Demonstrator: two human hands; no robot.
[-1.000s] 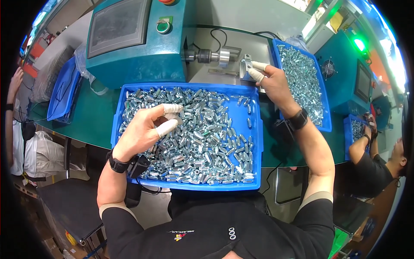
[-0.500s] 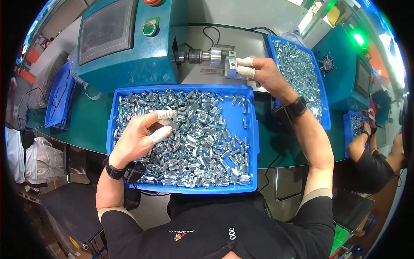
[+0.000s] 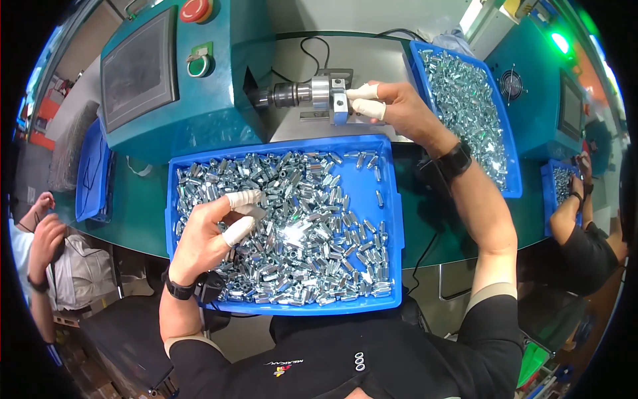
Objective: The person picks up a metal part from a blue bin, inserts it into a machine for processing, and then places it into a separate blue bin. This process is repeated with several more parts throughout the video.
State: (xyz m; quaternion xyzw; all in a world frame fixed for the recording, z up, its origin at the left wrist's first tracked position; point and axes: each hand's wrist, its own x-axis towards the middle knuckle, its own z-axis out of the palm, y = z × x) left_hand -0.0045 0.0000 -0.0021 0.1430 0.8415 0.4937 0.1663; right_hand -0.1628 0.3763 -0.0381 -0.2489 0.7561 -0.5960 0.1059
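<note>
Metal block [image 3: 339,103] meets right hand [image 3: 403,111]; exact fingertip grip is unclear.

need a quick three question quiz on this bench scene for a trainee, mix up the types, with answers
1. Which hand is at the metal block beside the spindle? A) left B) right C) neither

2. True or false: metal pieces cover the whole floor of the blue tray beneath the left hand.

3. Fill in: the round button at the picture's top edge, on the teal machine, is ____.

Key: 1. B, the right hand. 2. False; bare blue shows toward its right side. 3. Red.
</note>
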